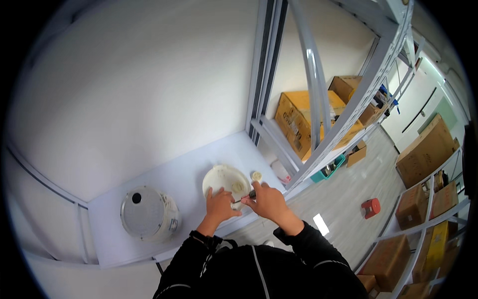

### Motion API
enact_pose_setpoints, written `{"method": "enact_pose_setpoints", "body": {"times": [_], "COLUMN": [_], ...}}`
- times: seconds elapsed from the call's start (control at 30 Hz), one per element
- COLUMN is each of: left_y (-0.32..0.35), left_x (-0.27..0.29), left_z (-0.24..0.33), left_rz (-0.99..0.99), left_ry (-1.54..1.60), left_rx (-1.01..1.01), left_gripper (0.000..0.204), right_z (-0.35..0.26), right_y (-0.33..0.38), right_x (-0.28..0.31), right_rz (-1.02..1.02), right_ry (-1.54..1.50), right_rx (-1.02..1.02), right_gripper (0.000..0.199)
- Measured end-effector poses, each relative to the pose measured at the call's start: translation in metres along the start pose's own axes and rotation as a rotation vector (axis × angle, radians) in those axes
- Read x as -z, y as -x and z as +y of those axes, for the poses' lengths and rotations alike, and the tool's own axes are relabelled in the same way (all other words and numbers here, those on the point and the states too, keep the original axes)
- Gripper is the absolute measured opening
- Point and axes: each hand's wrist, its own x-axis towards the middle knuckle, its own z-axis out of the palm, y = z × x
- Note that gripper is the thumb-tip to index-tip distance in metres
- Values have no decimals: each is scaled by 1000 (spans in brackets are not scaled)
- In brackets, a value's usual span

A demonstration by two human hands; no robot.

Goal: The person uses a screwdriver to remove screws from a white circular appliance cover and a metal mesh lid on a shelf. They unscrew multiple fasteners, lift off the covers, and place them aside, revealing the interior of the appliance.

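A white, round, bowl-like plastic shell point(211, 174) rests on the white shelf, with a small cream-coloured round part point(238, 187) inside it. My left hand point(218, 205) is on its near rim: the fingers reach over the edge and the thumb points right. From the right, my right hand point(269, 200) grips a screwdriver point(252, 194) with a dark handle. Its thin shaft points left toward the shell's near edge, between the hands; I cannot make out what the tip touches. Just beyond my right hand lies a small cream round piece point(256, 176).
Left on the shelf point(191, 199) stands a white drum-shaped unit point(149, 213) with a grey top and a black round spot. A metal upright point(271, 65) rises behind. Right are a yellow-brown carton point(294, 124), a teal bin point(328, 169), a red stool point(370, 208) and racks of cartons point(391, 259).
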Motion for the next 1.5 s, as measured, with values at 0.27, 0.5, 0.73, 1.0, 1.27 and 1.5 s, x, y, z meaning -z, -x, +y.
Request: {"method": "enact_pose_setpoints", "body": {"times": [0.27,0.5,0.73,1.0,1.27,1.5], "left_y": [-3,-3,-9,-11,-9,-11], "left_x": [0,-2,-6,-10,-7,-14], "left_z": [5,4,-1,0,2,-2], "left_rz": [-7,-22,-78,-116,-136,-101], "left_ry": [-18,-3,-44,-44,-38,-41], "left_rx": [-12,-10,2,6,26,6], "left_gripper": [57,60,63,62,64,61], "right_z": [23,29,20,32,18,23], "right_y": [-1,6,13,12,9,8], "right_x": [-5,-16,-8,-20,-17,-14], "right_rz": [128,19,100,137,-89,247], "right_ry": [-211,-48,-170,-187,-35,-195], "right_rx": [318,60,139,274,-159,309], "right_gripper": [35,43,41,43,44,41]}}
